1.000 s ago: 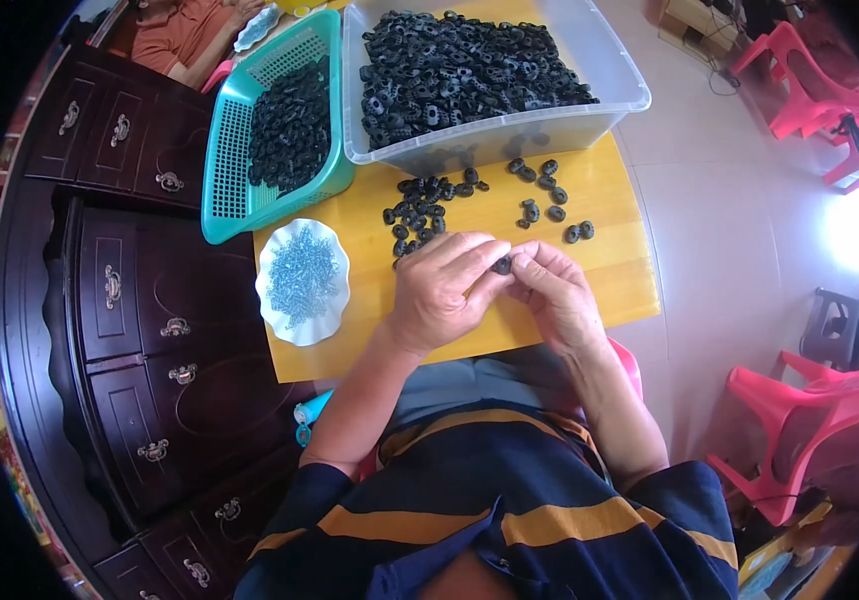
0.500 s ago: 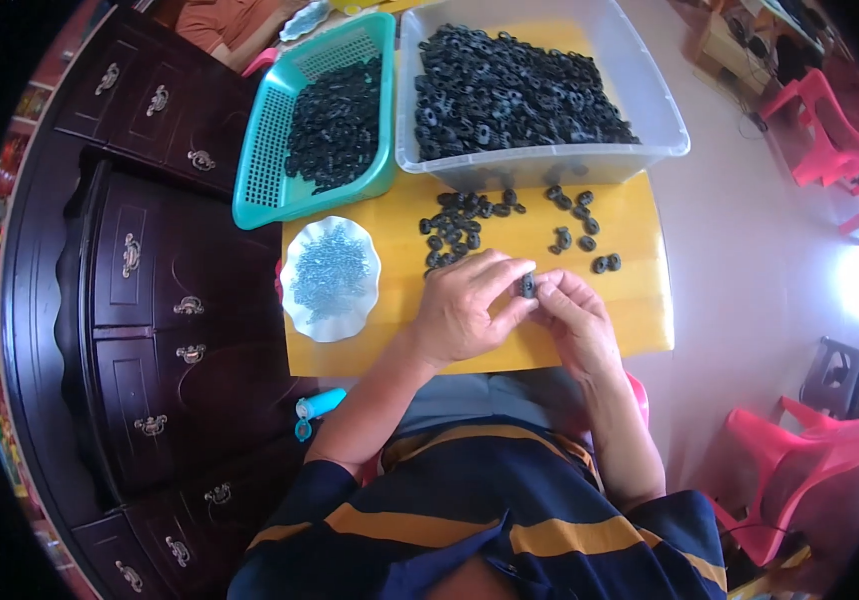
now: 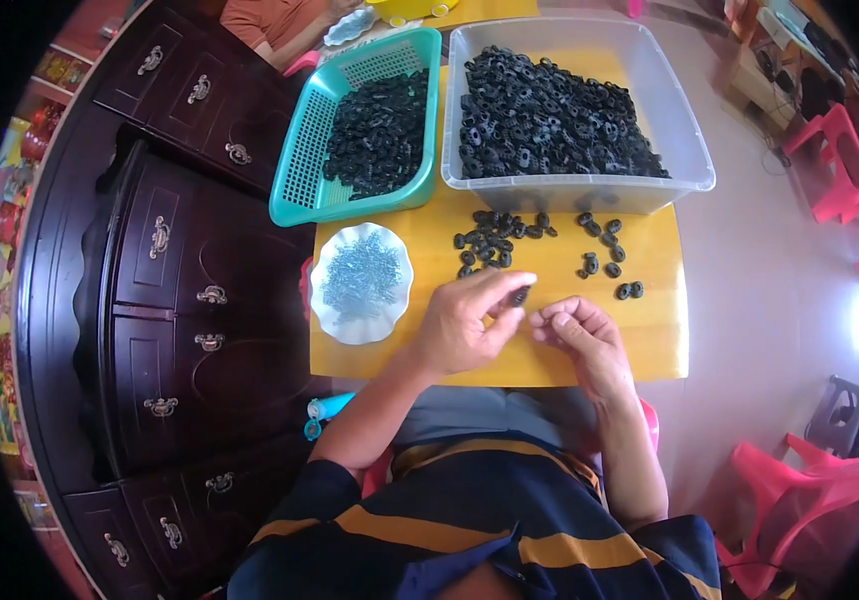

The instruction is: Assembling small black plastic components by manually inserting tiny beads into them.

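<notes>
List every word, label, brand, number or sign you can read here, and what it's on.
None can be read.
Black part in the left hand: any marking is too small.
Clear bin, green basket, white dish: no legible lettering.
Colourful items at far left: too blurred.

From the right hand (image 3: 585, 335), bare tabletop (image 3: 660, 338) is leaving passage at three o'clock; black parts (image 3: 613, 270) and the clear box (image 3: 580, 186) are blocking twelve, the left hand (image 3: 465, 320) nine.
</notes>
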A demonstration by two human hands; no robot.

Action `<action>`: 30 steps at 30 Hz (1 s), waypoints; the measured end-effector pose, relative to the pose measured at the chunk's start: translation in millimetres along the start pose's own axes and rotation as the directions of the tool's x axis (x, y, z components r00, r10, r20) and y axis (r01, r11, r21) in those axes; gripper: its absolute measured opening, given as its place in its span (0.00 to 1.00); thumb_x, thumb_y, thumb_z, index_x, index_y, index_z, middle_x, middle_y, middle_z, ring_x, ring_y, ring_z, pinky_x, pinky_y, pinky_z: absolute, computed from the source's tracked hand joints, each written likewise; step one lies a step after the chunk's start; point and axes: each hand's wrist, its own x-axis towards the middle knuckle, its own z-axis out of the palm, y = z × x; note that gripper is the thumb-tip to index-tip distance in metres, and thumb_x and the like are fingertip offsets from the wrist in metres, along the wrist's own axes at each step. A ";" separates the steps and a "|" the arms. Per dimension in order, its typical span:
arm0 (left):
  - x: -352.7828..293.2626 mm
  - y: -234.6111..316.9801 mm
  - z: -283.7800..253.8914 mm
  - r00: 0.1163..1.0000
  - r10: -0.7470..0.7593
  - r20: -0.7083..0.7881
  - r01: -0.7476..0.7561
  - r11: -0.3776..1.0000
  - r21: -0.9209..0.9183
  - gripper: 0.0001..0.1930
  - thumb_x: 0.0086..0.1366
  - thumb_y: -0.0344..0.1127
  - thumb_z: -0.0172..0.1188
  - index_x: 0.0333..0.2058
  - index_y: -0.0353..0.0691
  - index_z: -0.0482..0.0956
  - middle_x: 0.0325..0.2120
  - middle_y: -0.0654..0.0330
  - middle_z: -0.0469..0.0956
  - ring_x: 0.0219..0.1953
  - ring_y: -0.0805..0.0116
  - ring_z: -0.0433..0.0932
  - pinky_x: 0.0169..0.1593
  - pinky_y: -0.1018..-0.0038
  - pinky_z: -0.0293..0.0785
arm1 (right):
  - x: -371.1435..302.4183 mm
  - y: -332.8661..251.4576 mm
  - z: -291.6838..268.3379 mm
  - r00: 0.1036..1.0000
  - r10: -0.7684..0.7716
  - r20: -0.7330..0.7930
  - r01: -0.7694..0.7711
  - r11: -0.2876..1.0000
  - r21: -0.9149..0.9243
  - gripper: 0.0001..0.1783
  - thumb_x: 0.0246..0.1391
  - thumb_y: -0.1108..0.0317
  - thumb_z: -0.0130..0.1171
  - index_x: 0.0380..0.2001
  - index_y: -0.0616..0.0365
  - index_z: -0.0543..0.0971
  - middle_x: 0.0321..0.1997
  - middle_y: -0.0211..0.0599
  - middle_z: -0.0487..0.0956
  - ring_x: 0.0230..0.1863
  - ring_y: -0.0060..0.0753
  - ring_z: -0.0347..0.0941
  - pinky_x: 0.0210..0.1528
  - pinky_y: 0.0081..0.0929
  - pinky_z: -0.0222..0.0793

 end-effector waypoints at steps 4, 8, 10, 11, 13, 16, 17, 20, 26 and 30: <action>6.6 -19.2 -43.2 0.982 -0.171 -0.079 0.181 0.975 0.132 0.22 0.59 0.21 0.63 0.54 0.38 0.81 0.33 0.63 0.81 0.28 0.78 0.76 0.33 0.79 0.74 | -0.9 0.7 -0.6 0.999 0.001 -0.051 -0.004 0.999 -0.051 0.08 0.69 0.68 0.55 0.42 0.61 0.79 0.44 0.39 0.84 0.43 0.27 0.80 0.52 0.26 0.75; 27.5 -39.2 -101.6 0.856 -0.113 -0.504 0.211 0.968 0.140 0.26 0.62 0.22 0.61 0.60 0.37 0.75 0.41 0.54 0.82 0.34 0.77 0.79 0.35 0.79 0.77 | -1.2 -1.6 2.7 0.998 -0.003 -0.070 -0.002 0.998 -0.065 0.07 0.68 0.69 0.54 0.42 0.60 0.79 0.43 0.39 0.84 0.42 0.26 0.80 0.50 0.25 0.75; 28.8 -44.7 -121.1 0.851 -0.054 -0.522 0.197 0.955 0.222 0.26 0.62 0.21 0.61 0.60 0.37 0.75 0.42 0.54 0.82 0.34 0.75 0.79 0.37 0.79 0.77 | -0.4 0.0 2.3 0.997 0.006 -0.077 -0.011 0.998 -0.067 0.07 0.68 0.69 0.54 0.42 0.60 0.79 0.43 0.39 0.84 0.42 0.26 0.80 0.50 0.25 0.75; 26.0 -48.3 -130.4 0.863 -0.031 -0.505 0.183 0.950 0.254 0.25 0.62 0.21 0.61 0.60 0.37 0.76 0.42 0.53 0.82 0.33 0.74 0.80 0.37 0.79 0.77 | -0.2 -0.8 3.4 0.997 0.007 -0.082 -0.013 0.998 -0.069 0.07 0.68 0.69 0.54 0.42 0.60 0.79 0.43 0.39 0.84 0.41 0.26 0.79 0.50 0.24 0.75; 16.1 -49.1 -137.4 0.862 -0.064 -0.503 0.216 0.944 0.249 0.21 0.62 0.22 0.61 0.56 0.36 0.79 0.40 0.55 0.83 0.32 0.75 0.79 0.37 0.78 0.77 | -0.8 -3.7 3.0 0.997 0.008 -0.073 -0.013 0.998 -0.069 0.07 0.69 0.68 0.55 0.42 0.60 0.79 0.43 0.39 0.84 0.42 0.26 0.79 0.52 0.25 0.74; -13.1 -66.8 -138.3 0.867 -0.152 -0.474 0.297 0.922 0.249 0.13 0.61 0.23 0.62 0.45 0.32 0.82 0.37 0.55 0.83 0.33 0.73 0.80 0.37 0.76 0.77 | -0.8 -3.2 3.3 0.998 0.005 -0.064 -0.010 0.998 -0.070 0.08 0.69 0.68 0.55 0.43 0.61 0.79 0.44 0.38 0.84 0.43 0.26 0.79 0.54 0.26 0.73; -21.8 -70.8 -134.4 0.874 -0.154 -0.462 0.314 0.903 0.294 0.13 0.61 0.23 0.63 0.45 0.32 0.82 0.37 0.54 0.83 0.32 0.70 0.81 0.37 0.75 0.77 | -0.5 -2.5 2.4 0.998 0.003 -0.066 -0.008 0.997 -0.073 0.08 0.69 0.68 0.55 0.43 0.61 0.79 0.44 0.38 0.84 0.43 0.25 0.78 0.54 0.26 0.73; -52.3 -91.1 -126.0 0.904 -0.138 -0.405 0.339 0.808 0.482 0.18 0.59 0.32 0.68 0.47 0.33 0.81 0.43 0.49 0.81 0.43 0.54 0.80 0.49 0.64 0.77 | -0.8 -2.0 1.8 0.998 0.004 -0.066 -0.009 0.997 -0.071 0.08 0.69 0.68 0.55 0.43 0.61 0.79 0.44 0.38 0.84 0.43 0.25 0.78 0.54 0.26 0.73; -77.9 -109.0 -103.4 0.937 -0.122 -0.327 0.312 0.713 0.628 0.32 0.58 0.44 0.71 0.57 0.33 0.75 0.55 0.42 0.73 0.59 0.41 0.70 0.62 0.53 0.67 | -0.8 -0.3 3.2 0.998 0.002 -0.060 -0.007 0.996 -0.092 0.08 0.69 0.69 0.55 0.43 0.62 0.79 0.44 0.38 0.84 0.43 0.26 0.79 0.54 0.26 0.73; -76.0 -115.5 -99.0 0.942 -0.124 -0.312 0.311 0.673 0.671 0.33 0.58 0.45 0.71 0.58 0.34 0.75 0.54 0.42 0.74 0.58 0.41 0.71 0.62 0.53 0.67 | -1.2 -0.7 5.9 0.998 0.008 -0.066 -0.015 0.994 -0.107 0.08 0.69 0.69 0.55 0.43 0.62 0.79 0.44 0.39 0.84 0.44 0.26 0.79 0.54 0.26 0.73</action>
